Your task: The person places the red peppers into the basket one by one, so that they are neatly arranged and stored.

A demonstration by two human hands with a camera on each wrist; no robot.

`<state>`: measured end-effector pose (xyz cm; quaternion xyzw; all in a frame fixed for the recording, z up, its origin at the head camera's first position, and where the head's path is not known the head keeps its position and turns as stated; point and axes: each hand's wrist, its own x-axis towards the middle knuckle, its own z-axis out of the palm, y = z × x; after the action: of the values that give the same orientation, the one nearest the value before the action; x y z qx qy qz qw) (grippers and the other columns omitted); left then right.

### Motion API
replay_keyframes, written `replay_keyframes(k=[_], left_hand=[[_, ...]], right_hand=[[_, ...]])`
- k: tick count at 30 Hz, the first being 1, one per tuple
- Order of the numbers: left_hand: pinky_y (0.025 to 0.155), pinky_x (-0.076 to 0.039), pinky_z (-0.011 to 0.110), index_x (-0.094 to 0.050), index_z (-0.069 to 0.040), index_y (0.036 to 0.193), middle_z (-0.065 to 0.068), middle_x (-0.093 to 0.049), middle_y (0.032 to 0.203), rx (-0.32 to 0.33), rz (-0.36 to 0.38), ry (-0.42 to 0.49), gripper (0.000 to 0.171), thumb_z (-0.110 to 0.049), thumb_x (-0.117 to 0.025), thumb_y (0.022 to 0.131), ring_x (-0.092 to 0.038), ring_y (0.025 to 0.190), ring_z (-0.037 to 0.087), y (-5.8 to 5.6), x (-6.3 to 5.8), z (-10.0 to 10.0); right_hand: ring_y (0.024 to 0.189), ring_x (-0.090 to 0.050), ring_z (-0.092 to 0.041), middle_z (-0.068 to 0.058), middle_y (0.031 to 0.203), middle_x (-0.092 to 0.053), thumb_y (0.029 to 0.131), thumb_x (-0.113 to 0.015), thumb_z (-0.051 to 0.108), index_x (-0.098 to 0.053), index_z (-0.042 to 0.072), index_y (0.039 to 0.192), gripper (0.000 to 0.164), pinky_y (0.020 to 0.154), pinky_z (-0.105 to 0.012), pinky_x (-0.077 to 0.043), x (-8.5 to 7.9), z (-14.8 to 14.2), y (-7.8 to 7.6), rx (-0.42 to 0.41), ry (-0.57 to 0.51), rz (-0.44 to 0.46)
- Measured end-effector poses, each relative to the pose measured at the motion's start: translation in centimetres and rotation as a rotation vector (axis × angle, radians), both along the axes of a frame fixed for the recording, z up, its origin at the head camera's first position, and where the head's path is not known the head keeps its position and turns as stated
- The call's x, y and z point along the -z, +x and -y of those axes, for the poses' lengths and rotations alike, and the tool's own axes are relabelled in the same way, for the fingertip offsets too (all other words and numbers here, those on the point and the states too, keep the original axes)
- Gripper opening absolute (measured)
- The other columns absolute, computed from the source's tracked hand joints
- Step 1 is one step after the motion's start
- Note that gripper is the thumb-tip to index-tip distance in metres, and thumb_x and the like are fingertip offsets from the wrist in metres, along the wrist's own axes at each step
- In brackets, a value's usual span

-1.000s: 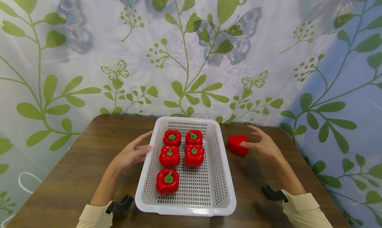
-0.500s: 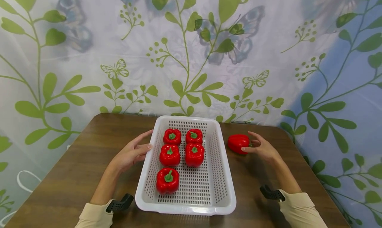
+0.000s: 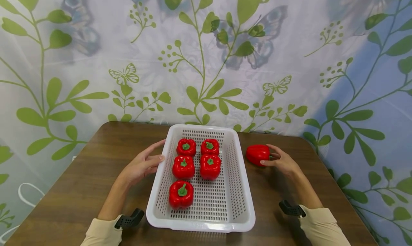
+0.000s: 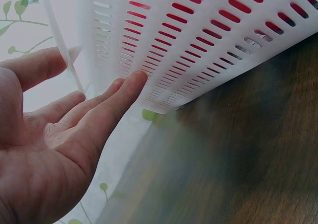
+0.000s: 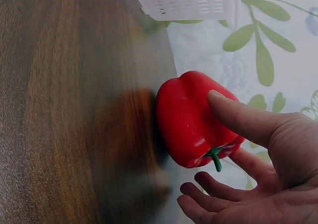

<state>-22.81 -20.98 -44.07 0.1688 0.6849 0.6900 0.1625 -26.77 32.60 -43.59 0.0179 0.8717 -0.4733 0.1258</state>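
Note:
My left hand (image 3: 143, 165) is at the left side of a white perforated plastic basket (image 3: 241, 188). Its thumb touches the rim, and its mostly straight fingers reach the outer wall, as the left wrist view shows. Inside the basket, several glossy red bell peppers stand stem up, among them a front left one (image 3: 181, 195). To the right of the basket, another red bell pepper (image 3: 257, 155) lies on its side, green stem towards my palm. My right hand (image 3: 283, 162) pinches it between thumb and index finger; the other fingers (image 5: 213, 186) hang loosely beneath the stem.
Brown wooden table (image 3: 96, 160) under everything. A leaf-and-butterfly patterned cloth (image 3: 206, 60) hangs right behind its back edge. A white cord (image 3: 24, 196) loops by the table's left edge. The basket's front right part has bare floor (image 3: 212, 206).
My right hand's spread fingers have come down and closed onto the loose bell pepper, which has turned slightly so its stem shows. My left hand and the basket stay put.

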Motion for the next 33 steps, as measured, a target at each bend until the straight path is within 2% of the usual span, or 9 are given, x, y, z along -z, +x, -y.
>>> replay_keyframes(k=[14, 22, 28, 33], left_hand=[[0.094, -0.058, 0.046, -0.022, -0.022, 0.162, 0.028, -0.048, 0.15, -0.007, 0.004, -0.006, 0.068, -0.018, -0.056, 0.104, -0.067, 0.12, 0.034, 0.0, 0.3, -0.1], [0.095, -0.058, 0.046, -0.022, -0.021, 0.162, 0.029, -0.048, 0.15, -0.004, 0.006, 0.002, 0.068, -0.017, -0.056, 0.104, -0.068, 0.12, 0.033, 0.0, 0.3, 0.0], [0.094, -0.058, 0.046, -0.022, -0.021, 0.162, 0.029, -0.048, 0.15, -0.006, 0.011, 0.006, 0.068, -0.017, -0.056, 0.104, -0.068, 0.119, 0.032, 0.0, 0.2, 0.0], [0.093, -0.059, 0.046, -0.022, -0.02, 0.162, 0.03, -0.048, 0.15, -0.006, 0.013, 0.013, 0.067, -0.017, -0.056, 0.104, -0.069, 0.118, 0.031, -0.2, 0.2, 0.0]], right_hand=[[0.147, -0.029, -0.049, -0.03, 0.161, -0.03, 0.09, -0.077, 0.035, -0.025, 0.012, 0.161, 0.09, 0.115, -0.071, -0.027, 0.3, 0.0, 0.4, 0.046, -0.017, -0.009], [0.146, -0.028, -0.049, -0.031, 0.161, -0.028, 0.09, -0.077, 0.032, -0.023, 0.007, 0.158, 0.089, 0.115, -0.067, -0.031, -0.3, 0.4, 0.8, 0.067, -0.071, -0.033], [0.145, -0.031, -0.05, -0.03, 0.16, -0.03, 0.09, -0.078, 0.035, -0.026, 0.006, 0.157, 0.089, 0.112, -0.066, -0.037, -1.2, 1.0, 1.0, 0.096, -0.029, -0.062], [0.139, -0.039, -0.048, -0.03, 0.155, -0.038, 0.09, -0.076, 0.041, -0.03, 0.01, 0.157, 0.087, 0.105, -0.064, -0.044, -2.1, 1.5, 1.3, 0.107, 0.03, -0.088]])
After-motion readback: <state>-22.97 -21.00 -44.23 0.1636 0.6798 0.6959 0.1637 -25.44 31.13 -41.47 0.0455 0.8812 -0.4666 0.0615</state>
